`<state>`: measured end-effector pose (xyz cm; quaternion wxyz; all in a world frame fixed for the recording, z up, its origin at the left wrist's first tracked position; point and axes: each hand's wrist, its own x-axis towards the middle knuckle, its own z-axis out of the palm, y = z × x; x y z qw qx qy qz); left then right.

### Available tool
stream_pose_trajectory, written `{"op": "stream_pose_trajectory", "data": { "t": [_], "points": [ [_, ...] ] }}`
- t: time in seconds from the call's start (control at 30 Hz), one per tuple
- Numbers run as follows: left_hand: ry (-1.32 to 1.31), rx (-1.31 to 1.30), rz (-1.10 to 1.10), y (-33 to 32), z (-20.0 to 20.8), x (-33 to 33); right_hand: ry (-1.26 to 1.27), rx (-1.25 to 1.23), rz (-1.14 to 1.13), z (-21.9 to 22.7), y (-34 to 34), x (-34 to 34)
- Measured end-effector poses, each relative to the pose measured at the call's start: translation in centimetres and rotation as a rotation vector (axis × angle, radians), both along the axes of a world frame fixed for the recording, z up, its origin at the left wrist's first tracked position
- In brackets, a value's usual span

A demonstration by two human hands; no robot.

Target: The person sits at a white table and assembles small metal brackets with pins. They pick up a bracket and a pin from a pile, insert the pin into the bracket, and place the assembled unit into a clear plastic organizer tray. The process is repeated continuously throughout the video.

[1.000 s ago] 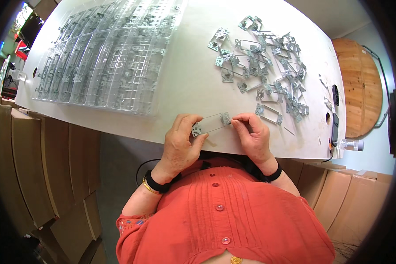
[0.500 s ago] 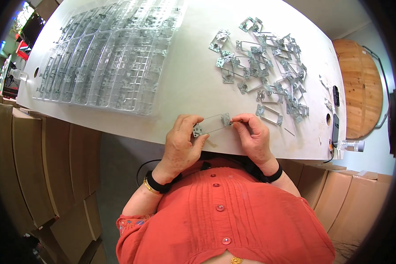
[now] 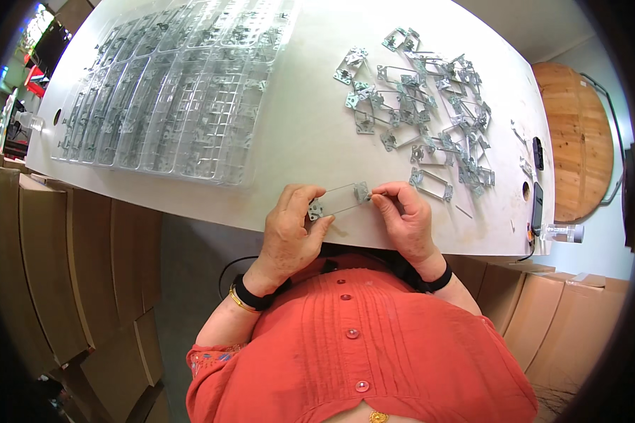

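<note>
My left hand (image 3: 289, 224) grips one end of a metal bracket frame (image 3: 360, 190) between thumb and fingers. Two thin rods join the bracket's perforated end plates, and it is held just above the near edge of the table. At its right end, my right hand (image 3: 406, 218) has thumb and forefinger pinched together against the plate. What sits in that pinch is too small to make out. Similar metal brackets (image 3: 432, 185) lie in a loose heap beyond my right hand, some overlapping.
Clear plastic trays (image 3: 155, 106) with rows of metal parts cover the left of the white table (image 3: 310, 134). A phone (image 3: 538, 208), a small black object (image 3: 539, 153) and a clear bottle (image 3: 564, 233) are at the right edge. Cardboard boxes (image 3: 85, 247) flank the table.
Both hands stay almost in place with the bracket between them. The right thumb and forefinger have shifted very slightly at the bracket's right end plate.
</note>
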<state>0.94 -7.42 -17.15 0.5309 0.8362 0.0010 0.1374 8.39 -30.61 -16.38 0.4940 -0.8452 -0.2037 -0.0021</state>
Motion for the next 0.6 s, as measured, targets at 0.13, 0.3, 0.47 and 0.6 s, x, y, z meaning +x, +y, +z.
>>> {"op": "stream_pose_trajectory", "data": {
  "t": [0.13, 0.3, 0.47, 0.6],
  "points": [
    [-0.031, 0.006, 0.004, -0.05, -0.41, 0.05, -0.022, 0.01, 0.008, 0.0, 0.02, 0.03],
    [-0.016, -0.009, -0.001, 0.0, -0.28, 0.05, -0.007, 0.012, -0.003, 0.07, 0.05, -0.09],
    [-0.007, 0.001, 0.007, 0.0, -0.35, 0.01, -0.013, 0.019, 0.011, 0.09, 0.07, 0.01],
    [0.002, 0.012, 0.004, -0.03, -0.18, -0.02, 0.041, 0.035, -0.007, -0.41, -0.2, -0.06]
  ]
}}
